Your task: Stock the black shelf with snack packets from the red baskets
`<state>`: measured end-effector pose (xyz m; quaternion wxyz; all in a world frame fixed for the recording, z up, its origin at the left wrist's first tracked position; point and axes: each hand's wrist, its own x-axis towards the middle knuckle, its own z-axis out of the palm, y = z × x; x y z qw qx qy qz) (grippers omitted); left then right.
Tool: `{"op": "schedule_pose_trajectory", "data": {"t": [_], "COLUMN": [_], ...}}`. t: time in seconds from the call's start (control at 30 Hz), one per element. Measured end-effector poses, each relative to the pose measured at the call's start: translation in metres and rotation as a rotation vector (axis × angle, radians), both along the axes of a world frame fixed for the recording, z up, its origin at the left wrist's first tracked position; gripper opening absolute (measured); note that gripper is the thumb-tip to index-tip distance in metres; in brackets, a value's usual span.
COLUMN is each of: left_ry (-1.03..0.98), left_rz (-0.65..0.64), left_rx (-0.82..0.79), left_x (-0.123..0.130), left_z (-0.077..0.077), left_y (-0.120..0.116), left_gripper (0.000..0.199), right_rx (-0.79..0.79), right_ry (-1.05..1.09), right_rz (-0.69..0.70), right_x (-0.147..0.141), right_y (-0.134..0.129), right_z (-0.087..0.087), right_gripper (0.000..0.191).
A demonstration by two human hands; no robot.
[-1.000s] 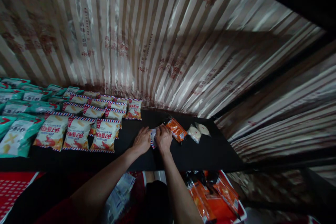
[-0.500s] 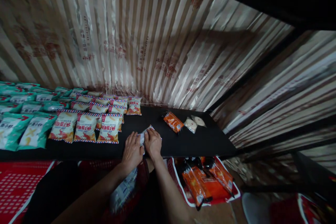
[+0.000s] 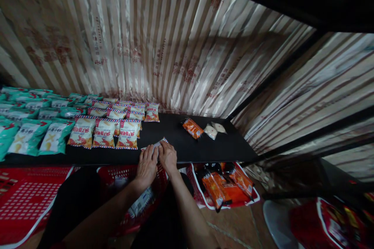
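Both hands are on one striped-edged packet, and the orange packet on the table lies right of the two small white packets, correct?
Not quite: the head view shows the orange packet on the table lying left of the two small white packets. The left hand and right hand are both on one striped-edged packet.

Glossy plastic snack bags (image 3: 127, 134), smooth matt shelf (image 3: 216, 149), creased shiny sheeting (image 3: 146, 27), perforated plastic baskets (image 3: 26, 198).

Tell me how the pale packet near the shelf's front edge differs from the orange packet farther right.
The pale packet looks whitish with a striped edge; the orange packet is mostly orange, dark at one end.
The pale packet lies partly hidden under the left grip and right grip; the orange packet lies untouched.
Both are on the black shelf.
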<state>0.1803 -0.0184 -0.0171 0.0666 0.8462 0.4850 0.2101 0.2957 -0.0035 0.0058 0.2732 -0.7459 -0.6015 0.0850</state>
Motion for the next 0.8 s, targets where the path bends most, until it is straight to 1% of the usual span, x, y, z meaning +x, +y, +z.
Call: {"op": "schedule_pose_trajectory", "data": {"t": [0.07, 0.17, 0.3, 0.4, 0.5, 0.63, 0.8], "left_ry": [0.003, -0.018, -0.103, -0.191, -0.287, -0.402, -0.456], "left_rz": [0.002, 0.017, 0.047, 0.061, 0.066, 0.053, 0.046], "left_rx": [0.021, 0.015, -0.054, -0.115, -0.167, -0.208, -0.285], "left_x": [-0.003, -0.006, -0.009, -0.012, -0.016, -0.02, -0.029], "left_z": [-0.005, -0.011, -0.015, -0.016, -0.016, -0.015, -0.013], "left_y": [0.001, 0.003, 0.002, 0.0, -0.002, -0.006, -0.012], "left_gripper": [0.058, 0.054, 0.052, 0.05, 0.049, 0.05, 0.05], "right_rx": [0.057, 0.216, 0.428, 0.51, 0.488, 0.373, 0.278], "right_ry": [0.052, 0.117, 0.17, 0.233, 0.341, 0.51, 0.739], "right_rz": [0.009, -0.014, -0.173, -0.297, -0.344, -0.355, -0.361], "right_x": [0.002, 0.005, 0.005, 0.003, -0.003, -0.013, -0.027], "right_y": [-0.001, -0.005, -0.017, -0.029, -0.038, -0.045, -0.046], "right_z": [-0.004, -0.009, -0.014, -0.019, -0.026, -0.033, -0.044], "right_gripper": [0.037, 0.039, 0.044, 0.047, 0.05, 0.056, 0.054]}}
